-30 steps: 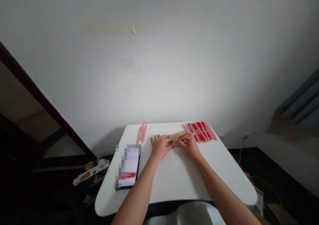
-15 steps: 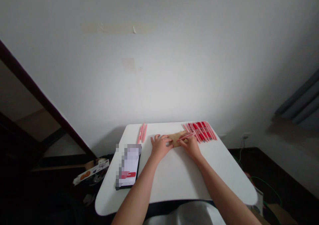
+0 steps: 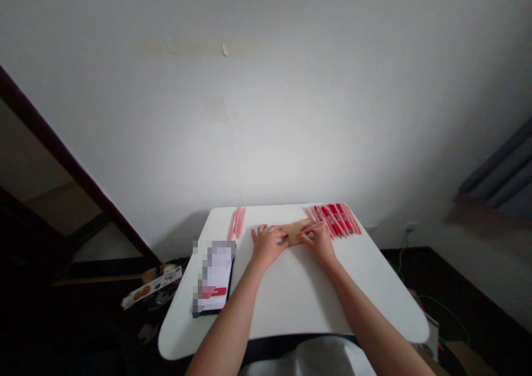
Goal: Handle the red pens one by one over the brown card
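A piece of brown paper or card [image 3: 293, 233] lies on the white table [image 3: 297, 287] between my hands. My left hand [image 3: 268, 244] rests flat with its fingers spread, thumb and forefinger at the paper's left end. In my right hand [image 3: 320, 244] is a pink pen [image 3: 312, 228], slanted, with its tip down toward the brown paper. The pen's tip and any marks are too small to make out. Just beyond the right hand lies a row of several pink and red pens [image 3: 338, 219].
A few pink pens [image 3: 237, 222] lie at the table's back left. Nearer me on that side is a phone [image 3: 218, 279] with a lit, partly blurred screen. The wall [image 3: 266, 115] stands right behind the table. Boxes and clutter [image 3: 153, 288] sit on the floor at left.
My right hand and the pen have shifted very slightly to the right over the brown paper. The left hand stays in place.
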`<state>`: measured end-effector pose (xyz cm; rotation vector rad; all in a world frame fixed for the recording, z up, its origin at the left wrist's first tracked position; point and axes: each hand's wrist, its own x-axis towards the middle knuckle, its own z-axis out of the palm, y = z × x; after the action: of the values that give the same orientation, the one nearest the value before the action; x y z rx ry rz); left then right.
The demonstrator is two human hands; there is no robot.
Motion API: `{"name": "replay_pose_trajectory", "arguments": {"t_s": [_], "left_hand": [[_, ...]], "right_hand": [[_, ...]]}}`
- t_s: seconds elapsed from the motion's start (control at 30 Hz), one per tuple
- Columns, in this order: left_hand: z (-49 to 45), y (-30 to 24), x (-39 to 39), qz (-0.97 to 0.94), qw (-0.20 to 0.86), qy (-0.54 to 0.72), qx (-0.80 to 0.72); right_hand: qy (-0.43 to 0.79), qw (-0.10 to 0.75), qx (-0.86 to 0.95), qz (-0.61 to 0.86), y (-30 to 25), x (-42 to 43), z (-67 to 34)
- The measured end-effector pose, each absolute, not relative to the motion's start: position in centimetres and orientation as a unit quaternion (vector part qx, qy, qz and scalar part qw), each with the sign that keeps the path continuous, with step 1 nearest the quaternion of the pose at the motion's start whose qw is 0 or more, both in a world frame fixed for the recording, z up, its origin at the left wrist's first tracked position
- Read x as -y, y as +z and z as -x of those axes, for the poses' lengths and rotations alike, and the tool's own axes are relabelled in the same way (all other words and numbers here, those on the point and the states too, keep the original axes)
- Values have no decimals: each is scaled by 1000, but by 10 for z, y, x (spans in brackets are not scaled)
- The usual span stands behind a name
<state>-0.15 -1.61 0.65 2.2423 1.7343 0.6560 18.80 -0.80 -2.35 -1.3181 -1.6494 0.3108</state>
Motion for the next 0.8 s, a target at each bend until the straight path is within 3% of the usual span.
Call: {"name": "replay_pose_trajectory", "arguments": {"t_s": [0.4,0.8], "left_hand": [[2,8,16,-767,111,207,-597],[1,8,17,-766,120,219,-593]], "right_hand": [[126,489,669,545,-21,11,-188],[290,628,548,470,-18,7,-194]]}}
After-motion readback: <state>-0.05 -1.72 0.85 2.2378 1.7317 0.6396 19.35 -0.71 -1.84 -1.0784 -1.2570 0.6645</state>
